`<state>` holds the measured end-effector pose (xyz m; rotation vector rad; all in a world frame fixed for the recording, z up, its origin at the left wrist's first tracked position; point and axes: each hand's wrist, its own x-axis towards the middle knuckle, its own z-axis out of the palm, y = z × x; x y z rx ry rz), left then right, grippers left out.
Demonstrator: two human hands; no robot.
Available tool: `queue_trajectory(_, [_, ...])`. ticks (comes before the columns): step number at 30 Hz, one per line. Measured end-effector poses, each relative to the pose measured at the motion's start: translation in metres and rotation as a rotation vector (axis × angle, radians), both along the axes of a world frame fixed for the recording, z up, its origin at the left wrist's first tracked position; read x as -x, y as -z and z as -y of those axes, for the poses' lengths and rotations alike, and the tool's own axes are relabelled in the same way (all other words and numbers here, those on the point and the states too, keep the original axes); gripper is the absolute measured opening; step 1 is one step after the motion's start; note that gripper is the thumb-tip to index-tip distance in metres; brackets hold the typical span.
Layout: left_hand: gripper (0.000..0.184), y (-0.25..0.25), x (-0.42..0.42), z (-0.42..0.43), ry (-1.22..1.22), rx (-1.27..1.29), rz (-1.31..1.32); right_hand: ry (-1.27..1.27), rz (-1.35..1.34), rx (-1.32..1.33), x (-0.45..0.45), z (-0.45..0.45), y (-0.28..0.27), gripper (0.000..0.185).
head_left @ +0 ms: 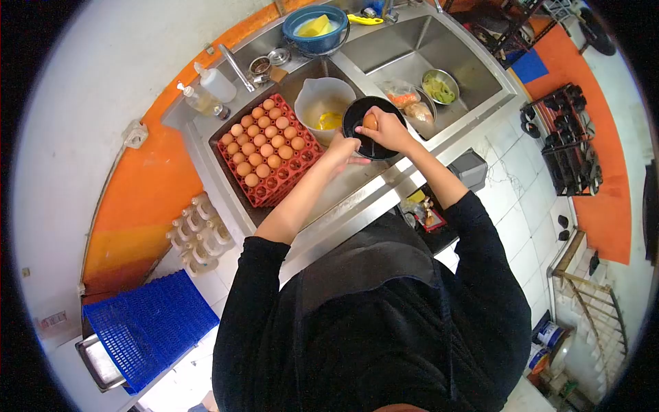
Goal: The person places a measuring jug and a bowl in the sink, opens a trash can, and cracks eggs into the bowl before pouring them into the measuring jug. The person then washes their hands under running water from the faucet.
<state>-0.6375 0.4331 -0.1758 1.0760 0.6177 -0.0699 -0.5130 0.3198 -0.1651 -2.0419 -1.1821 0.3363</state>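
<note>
My right hand (386, 131) is closed round a brown egg (371, 121) over a round black bowl (353, 113). At the bowl's near left rim is my left hand (343, 151), its thumb on the rim and its fingers under the side. Just left of the black bowl stands a whitish translucent pitcher (312, 103) with yellow egg (331, 121) in its bottom. Further left, a red egg tray (285, 180) holds several brown eggs (259, 140); its near right cells hold none. The inside of the black bowl is partly hidden by my hands.
Behind are a blue bucket (322, 42) with a yellow sponge (314, 26) and a faucet (237, 67). Two bottles (217, 84) stand at the back left. The right basin (412, 51) holds a metal bowl (440, 86) and bagged food (405, 96). The steel counter edge runs before me.
</note>
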Motion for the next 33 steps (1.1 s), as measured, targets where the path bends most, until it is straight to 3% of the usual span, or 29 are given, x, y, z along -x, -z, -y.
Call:
queue_trajectory(5, [0.056, -0.002, 0.001, 0.001, 0.013, 0.048, 0.005, 0.015, 0.416, 0.184, 0.003, 0.005, -0.012, 0.055])
queue_trajectory(12, [0.059, -0.017, 0.004, 0.005, 0.046, 0.061, 0.002, 0.046, 0.650, 0.314, 0.009, 0.008, -0.065, 0.055])
queue_trajectory(19, [0.058, 0.000, 0.006, 0.000, 0.037, 0.095, 0.017, 0.068, 0.381, 0.178, 0.007, 0.030, -0.039, 0.054])
queue_trajectory(24, [0.048, 0.038, 0.012, -0.032, 0.004, 0.221, -0.047, 0.397, -0.221, -0.301, 0.029, 0.093, -0.021, 0.031])
queue_trajectory(26, [0.045, 0.033, 0.016, -0.043, -0.037, 0.172, -0.045, 0.523, -0.229, -0.313, 0.038, 0.142, -0.010, 0.028])
queue_trajectory(28, [0.048, 0.034, 0.014, -0.057, -0.101, 0.124, -0.056, 0.714, -0.183, -0.296, 0.046, 0.198, 0.028, 0.029])
queue_trajectory(31, [0.060, 0.040, 0.001, -0.080, -0.232, -0.036, -0.060, 0.851, -0.099, -0.069, 0.066, 0.266, 0.064, 0.030])
queue_trajectory(32, [0.062, 0.040, -0.005, -0.086, -0.264, -0.103, -0.068, 0.863, -0.123, 0.076, 0.066, 0.292, 0.093, 0.040])
queue_trajectory(33, [0.065, 0.039, -0.012, -0.092, -0.286, -0.188, -0.098, 0.878, -0.026, 0.339, 0.072, 0.304, 0.103, 0.062])
